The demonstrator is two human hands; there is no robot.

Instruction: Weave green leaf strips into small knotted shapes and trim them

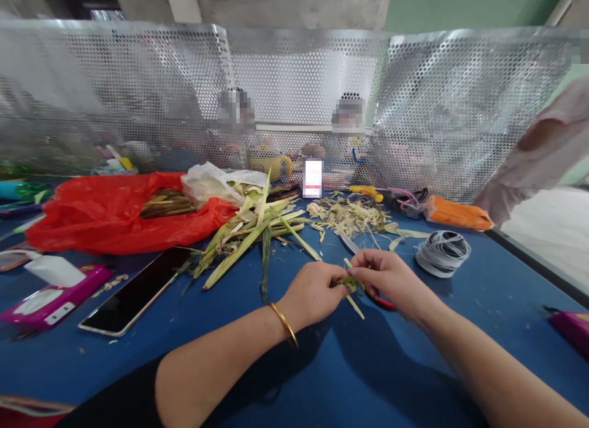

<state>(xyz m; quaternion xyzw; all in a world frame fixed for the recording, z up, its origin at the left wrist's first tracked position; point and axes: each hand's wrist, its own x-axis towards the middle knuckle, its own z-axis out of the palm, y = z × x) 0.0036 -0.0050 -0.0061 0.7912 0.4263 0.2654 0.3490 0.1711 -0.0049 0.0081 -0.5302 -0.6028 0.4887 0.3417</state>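
Both hands meet over the middle of the blue table. My left hand [317, 293], with a gold bangle at the wrist, pinches a small woven piece of green leaf strips [350, 285]. The fingers of my right hand [384, 274] are closed on the same piece from the other side. One pale strip end sticks out below toward me. Partly under my right hand lies a pair of scissors [385, 303] with red handles; a blade shows beyond the fingers. Left of my hands is a pile of long pale-green leaf strips [239, 247].
Leaf scraps [354, 216] lie heaped behind my hands. A roll of grey-white cord [443, 253] and an orange packet [458, 213] are at right. Leftward are a phone [138, 290], a purple power strip [55, 296] and a red plastic bag [105, 213]. A perforated metal screen [299, 66] closes the back.
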